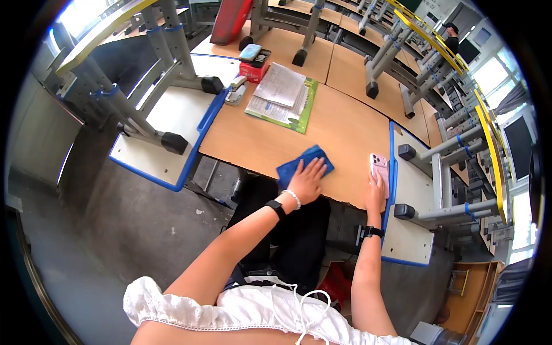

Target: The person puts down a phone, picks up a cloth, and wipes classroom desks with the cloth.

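Left hand: palm down, fingers extended rather than curled, pressing on a folded blue cloth.
Blue cloth: at the near edge of the wooden desk, around its middle.
Right hand: fingers against the near part of a pink phone; whether they close around it, I cannot tell.
Pink phone: near the desk's right edge, camera lenses showing.
Far left on desk: papers over a green-edged booklet, beside a stapler and red box.
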